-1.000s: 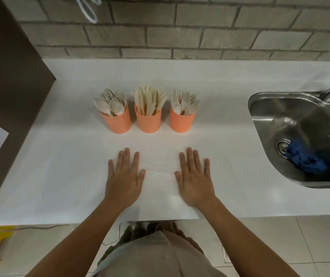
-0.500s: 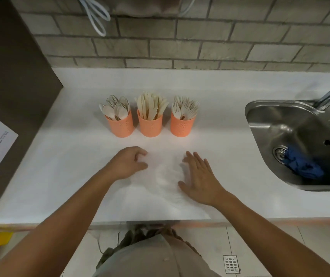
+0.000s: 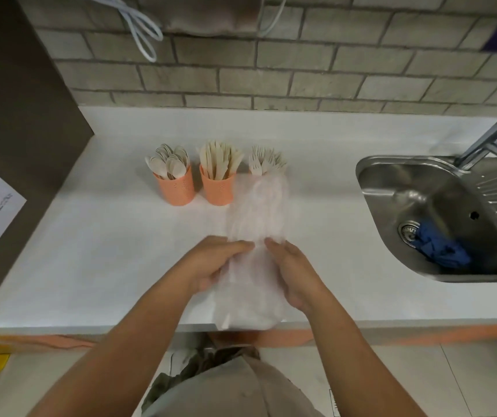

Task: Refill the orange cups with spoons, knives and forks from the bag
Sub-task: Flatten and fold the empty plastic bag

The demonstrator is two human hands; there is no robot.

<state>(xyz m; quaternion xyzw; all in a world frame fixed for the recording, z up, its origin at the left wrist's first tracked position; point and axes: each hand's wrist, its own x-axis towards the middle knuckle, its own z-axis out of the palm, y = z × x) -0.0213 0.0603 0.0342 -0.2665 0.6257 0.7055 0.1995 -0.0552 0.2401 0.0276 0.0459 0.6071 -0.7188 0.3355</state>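
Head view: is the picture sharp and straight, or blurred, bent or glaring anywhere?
Head view: the bag held up by both hands smears with motion blur; the counter front edge bows from the wide lens; the sink rim shows bright glare.

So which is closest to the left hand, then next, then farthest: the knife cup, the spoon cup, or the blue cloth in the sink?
From the left hand:
1. Knife cup, just ahead.
2. Spoon cup, ahead, further left.
3. Blue cloth, far right, in the sink.

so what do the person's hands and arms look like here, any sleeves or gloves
Both arms are bare from the bottom of the frame to the wrists, with no sleeve in view. The left hand and right hand are ungloved, and no ring, watch or bracelet shows.
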